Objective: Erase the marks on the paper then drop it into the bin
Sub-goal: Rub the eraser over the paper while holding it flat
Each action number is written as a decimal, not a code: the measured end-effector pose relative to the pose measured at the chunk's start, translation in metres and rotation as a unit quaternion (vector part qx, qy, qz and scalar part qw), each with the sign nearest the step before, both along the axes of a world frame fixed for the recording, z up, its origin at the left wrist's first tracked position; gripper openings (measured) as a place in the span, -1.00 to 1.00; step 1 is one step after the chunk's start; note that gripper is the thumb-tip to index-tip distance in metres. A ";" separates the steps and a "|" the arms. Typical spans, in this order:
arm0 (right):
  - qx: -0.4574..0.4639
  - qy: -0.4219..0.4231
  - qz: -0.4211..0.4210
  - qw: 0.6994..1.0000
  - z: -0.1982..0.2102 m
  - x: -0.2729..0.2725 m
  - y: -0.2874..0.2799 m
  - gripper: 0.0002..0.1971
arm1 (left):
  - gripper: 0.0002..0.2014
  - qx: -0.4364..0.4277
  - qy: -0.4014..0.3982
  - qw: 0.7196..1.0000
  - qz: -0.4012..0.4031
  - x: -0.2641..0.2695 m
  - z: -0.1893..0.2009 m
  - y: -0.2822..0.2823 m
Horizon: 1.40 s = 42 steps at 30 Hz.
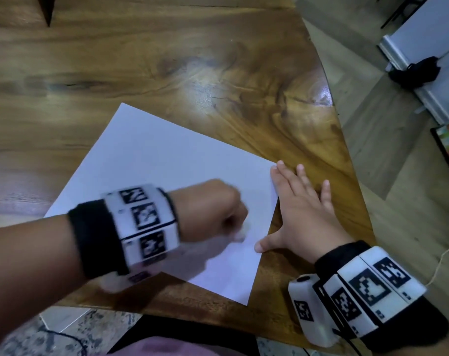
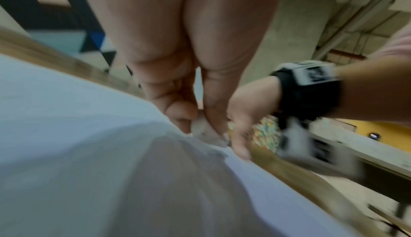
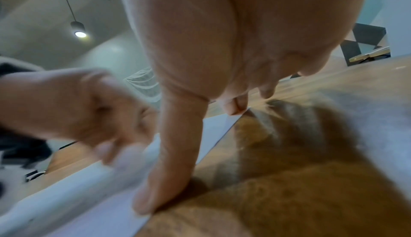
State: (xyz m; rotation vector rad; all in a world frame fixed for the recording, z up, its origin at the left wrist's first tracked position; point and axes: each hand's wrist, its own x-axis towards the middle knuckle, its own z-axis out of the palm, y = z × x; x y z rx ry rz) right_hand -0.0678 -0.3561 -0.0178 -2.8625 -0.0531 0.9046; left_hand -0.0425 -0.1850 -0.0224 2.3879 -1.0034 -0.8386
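A white sheet of paper (image 1: 166, 170) lies at an angle on the wooden table (image 1: 192, 60). My left hand (image 1: 218, 211) is curled over the sheet near its right edge, blurred by motion, and pinches a small whitish eraser (image 2: 205, 131) against the paper (image 2: 77, 135). My right hand (image 1: 298, 206) lies flat with spread fingers; its thumb and forefinger press the paper's right edge (image 3: 142, 219), the other fingers rest on the wood. No marks show on the sheet. No bin is in view.
The table's right edge (image 1: 346, 150) curves away just beyond my right hand, with pale floor (image 1: 387, 163) below. A black object (image 1: 413, 71) lies on a white unit at the far right. A cable (image 1: 444, 260) runs on the floor.
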 end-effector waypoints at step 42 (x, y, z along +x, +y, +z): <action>-0.036 0.029 -0.002 0.999 0.003 0.002 0.005 0.43 | -0.90 0.036 -0.014 0.999 0.001 -0.021 -0.007 0.050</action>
